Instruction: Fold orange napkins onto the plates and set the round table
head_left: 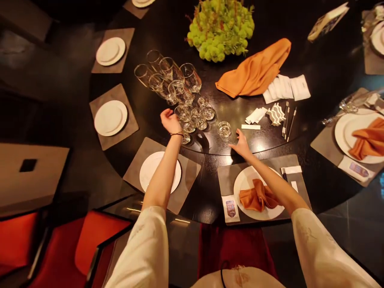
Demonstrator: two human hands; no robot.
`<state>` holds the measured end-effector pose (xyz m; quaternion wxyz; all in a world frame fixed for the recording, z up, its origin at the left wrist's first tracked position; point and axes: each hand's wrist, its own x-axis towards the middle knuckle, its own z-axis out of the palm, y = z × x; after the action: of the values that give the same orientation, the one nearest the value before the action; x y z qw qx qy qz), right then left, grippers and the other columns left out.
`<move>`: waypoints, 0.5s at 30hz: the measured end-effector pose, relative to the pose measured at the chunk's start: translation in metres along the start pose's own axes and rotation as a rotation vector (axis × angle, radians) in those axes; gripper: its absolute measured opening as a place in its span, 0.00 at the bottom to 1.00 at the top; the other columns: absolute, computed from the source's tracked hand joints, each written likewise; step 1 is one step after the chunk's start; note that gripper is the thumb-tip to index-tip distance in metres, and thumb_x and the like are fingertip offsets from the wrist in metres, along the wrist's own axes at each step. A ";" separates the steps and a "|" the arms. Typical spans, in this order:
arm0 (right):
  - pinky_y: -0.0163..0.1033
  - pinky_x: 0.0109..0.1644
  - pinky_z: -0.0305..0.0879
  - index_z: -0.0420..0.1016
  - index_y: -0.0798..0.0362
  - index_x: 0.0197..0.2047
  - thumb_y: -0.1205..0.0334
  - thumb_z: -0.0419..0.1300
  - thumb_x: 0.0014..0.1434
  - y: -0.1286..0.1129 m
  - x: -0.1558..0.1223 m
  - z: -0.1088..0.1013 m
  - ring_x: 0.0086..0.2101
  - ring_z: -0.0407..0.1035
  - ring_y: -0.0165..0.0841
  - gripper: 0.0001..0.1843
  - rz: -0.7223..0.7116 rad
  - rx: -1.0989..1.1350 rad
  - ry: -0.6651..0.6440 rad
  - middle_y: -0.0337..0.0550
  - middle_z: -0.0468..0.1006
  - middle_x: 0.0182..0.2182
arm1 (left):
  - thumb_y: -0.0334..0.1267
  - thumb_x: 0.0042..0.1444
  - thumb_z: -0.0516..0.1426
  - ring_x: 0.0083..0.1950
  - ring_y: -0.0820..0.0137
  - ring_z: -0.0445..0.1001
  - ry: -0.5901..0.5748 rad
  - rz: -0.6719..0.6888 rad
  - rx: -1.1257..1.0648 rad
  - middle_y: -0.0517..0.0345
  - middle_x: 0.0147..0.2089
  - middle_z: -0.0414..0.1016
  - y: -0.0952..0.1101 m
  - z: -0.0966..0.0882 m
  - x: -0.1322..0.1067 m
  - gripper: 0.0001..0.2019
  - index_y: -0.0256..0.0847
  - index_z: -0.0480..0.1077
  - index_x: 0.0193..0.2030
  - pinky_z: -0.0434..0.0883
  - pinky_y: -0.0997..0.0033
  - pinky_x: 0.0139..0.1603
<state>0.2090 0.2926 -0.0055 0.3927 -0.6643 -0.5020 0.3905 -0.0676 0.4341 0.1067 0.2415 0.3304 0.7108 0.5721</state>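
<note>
My left hand (170, 121) is at the left edge of a cluster of small stemmed glasses (197, 119), its fingers loosely bent and slightly apart. I see nothing in its grip, though the fingertips are partly hidden. Behind the cluster stand several tall clear glasses (170, 71). My right hand (241, 145) is open, thumb and fingers apart, just right of a short round glass (224, 129) and not touching it. Beneath my right forearm lies a white plate (243, 176) with a folded orange napkin (257, 196).
Beyond my right hand are chopsticks (288, 124), wavy white rests (276, 114), white packets (256, 115), rolled white towels (286, 88) and an orange cloth (255, 72). A green floral centrepiece (221, 30) stands farther back. Plates on grey placemats (132, 120) ring the table. Red chairs (99, 236) stand lower left.
</note>
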 end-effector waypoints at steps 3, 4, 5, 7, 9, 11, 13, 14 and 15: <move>0.58 0.67 0.63 0.62 0.53 0.70 0.61 0.74 0.45 0.004 0.026 0.028 0.58 0.66 0.48 0.50 -0.030 -0.071 -0.021 0.56 0.72 0.64 | 0.19 0.51 0.55 0.37 0.74 0.78 -0.147 -0.302 -0.191 0.54 0.44 0.73 -0.009 0.035 0.019 0.18 0.38 0.65 0.48 0.78 0.69 0.50; 0.58 0.66 0.63 0.63 0.52 0.69 0.61 0.74 0.46 0.003 0.029 0.032 0.58 0.66 0.48 0.48 -0.033 -0.101 -0.018 0.55 0.73 0.63 | 0.18 0.49 0.56 0.37 0.74 0.79 -0.172 -0.369 -0.232 0.54 0.45 0.72 -0.014 0.045 0.020 0.20 0.37 0.65 0.48 0.79 0.69 0.50; 0.59 0.66 0.63 0.64 0.52 0.68 0.60 0.73 0.47 0.001 0.032 0.034 0.58 0.66 0.49 0.46 -0.031 -0.135 -0.013 0.54 0.73 0.62 | 0.16 0.47 0.56 0.37 0.74 0.79 -0.184 -0.418 -0.259 0.54 0.46 0.72 -0.019 0.054 0.020 0.23 0.37 0.65 0.49 0.79 0.70 0.50; 0.59 0.64 0.63 0.66 0.52 0.66 0.59 0.72 0.48 -0.006 0.036 0.036 0.58 0.65 0.51 0.42 -0.019 -0.201 -0.004 0.54 0.74 0.61 | 0.14 0.45 0.56 0.37 0.75 0.80 -0.166 -0.471 -0.285 0.55 0.47 0.71 -0.025 0.072 0.021 0.27 0.38 0.64 0.51 0.79 0.72 0.48; 0.59 0.63 0.64 0.67 0.51 0.65 0.58 0.72 0.49 -0.011 0.039 0.037 0.58 0.66 0.52 0.41 -0.030 -0.238 -0.003 0.54 0.73 0.62 | 0.12 0.47 0.55 0.36 0.78 0.80 -0.126 -0.494 -0.298 0.58 0.47 0.71 -0.029 0.089 0.026 0.29 0.40 0.62 0.54 0.79 0.75 0.47; 0.59 0.62 0.65 0.67 0.50 0.65 0.58 0.72 0.49 -0.014 0.041 0.035 0.57 0.67 0.52 0.41 -0.059 -0.248 -0.011 0.54 0.73 0.62 | 0.12 0.51 0.53 0.36 0.81 0.78 -0.106 -0.524 -0.299 0.59 0.46 0.72 -0.030 0.105 0.034 0.28 0.40 0.61 0.56 0.78 0.78 0.48; 0.58 0.62 0.66 0.68 0.50 0.64 0.58 0.73 0.49 -0.014 0.040 0.030 0.56 0.68 0.52 0.40 -0.078 -0.252 -0.027 0.54 0.74 0.62 | 0.13 0.54 0.54 0.35 0.83 0.77 -0.099 -0.533 -0.312 0.60 0.45 0.72 -0.031 0.118 0.039 0.24 0.39 0.62 0.54 0.78 0.79 0.49; 0.58 0.62 0.66 0.69 0.50 0.64 0.58 0.73 0.49 -0.013 0.039 0.026 0.56 0.68 0.52 0.40 -0.080 -0.256 -0.038 0.54 0.74 0.62 | 0.14 0.56 0.55 0.35 0.83 0.76 -0.090 -0.524 -0.320 0.60 0.44 0.72 -0.032 0.122 0.041 0.21 0.39 0.62 0.52 0.78 0.79 0.49; 0.58 0.62 0.66 0.69 0.51 0.63 0.59 0.73 0.48 -0.011 0.037 0.021 0.56 0.68 0.52 0.39 -0.080 -0.259 -0.049 0.54 0.74 0.61 | 0.15 0.56 0.56 0.36 0.83 0.75 -0.075 -0.510 -0.329 0.60 0.44 0.72 -0.033 0.125 0.041 0.19 0.39 0.63 0.49 0.78 0.79 0.49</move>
<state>0.1933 0.3333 -0.0083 0.3065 -0.6793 -0.5836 0.3226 -0.0112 0.5422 0.0478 0.4539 0.1187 0.6593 0.5876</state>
